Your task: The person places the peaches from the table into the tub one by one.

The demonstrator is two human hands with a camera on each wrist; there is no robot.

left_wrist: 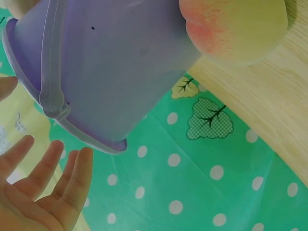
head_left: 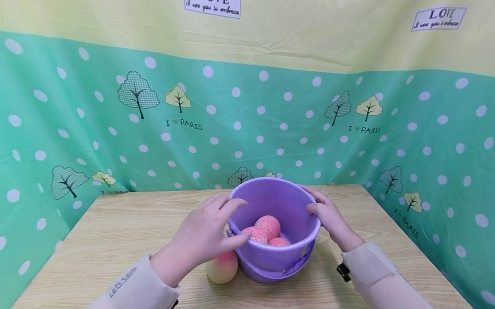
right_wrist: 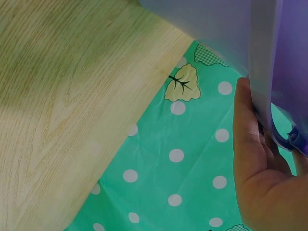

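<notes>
A purple bucket (head_left: 273,260) stands on the table, its mouth tipped towards me and its handle hanging down the near side. Inside lie three pink speckled round fruits (head_left: 269,227), which look like peaches. Against the bucket's left side rests a pale yellow peach with a pink blush (head_left: 222,271), partly covered by my left hand (head_left: 203,230). That hand is beside the left rim with fingers spread; the left wrist view shows the fingertips (left_wrist: 84,159) apart from the rim. My right hand (head_left: 331,219) grips the right rim, thumb inside and fingers outside.
The wood-grain table (head_left: 142,223) extends to both sides of the bucket. Behind it and at the sides hangs a green and yellow cloth (head_left: 237,109) with white dots and printed trees. Dark wrist straps (head_left: 343,272) show near the sleeve cuffs.
</notes>
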